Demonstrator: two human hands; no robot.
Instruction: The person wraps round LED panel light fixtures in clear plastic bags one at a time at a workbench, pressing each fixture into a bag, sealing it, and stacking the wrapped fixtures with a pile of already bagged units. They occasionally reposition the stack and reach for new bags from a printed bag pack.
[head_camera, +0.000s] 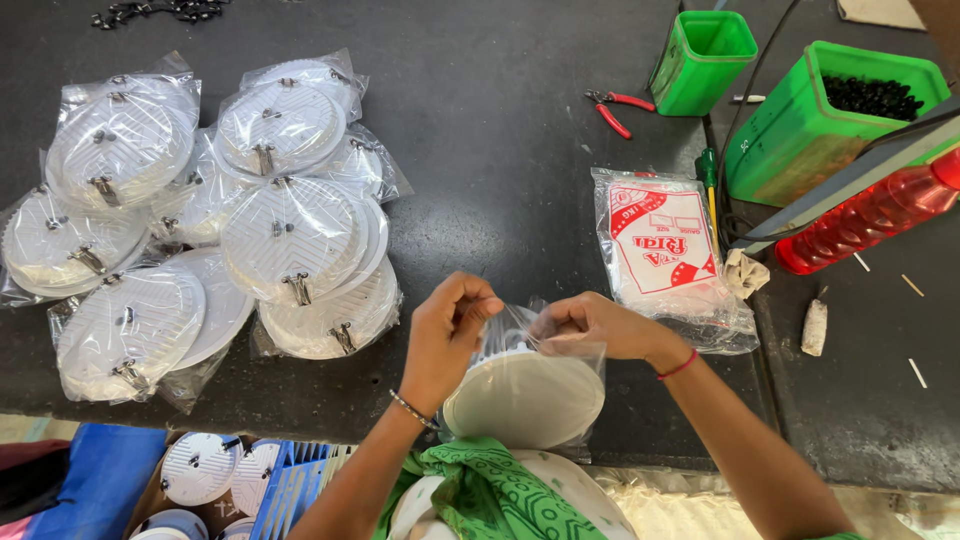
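Observation:
A white round lamp disc (522, 398) sits inside a clear plastic bag (580, 362) at the near edge of the dark table (500, 120). My left hand (448, 335) pinches the bag's open top on the left side. My right hand (595, 325) grips the same bag mouth on the right. Both hands are close together just above the disc.
Several bagged white discs (290, 235) are piled at left. A stack of clear bags with a red-and-white label (665, 250) lies at right. Two green bins (700, 60) (810, 120), red-handled pliers (615, 108) and a red bottle (865, 215) stand behind. A box of unbagged discs (200, 465) sits below.

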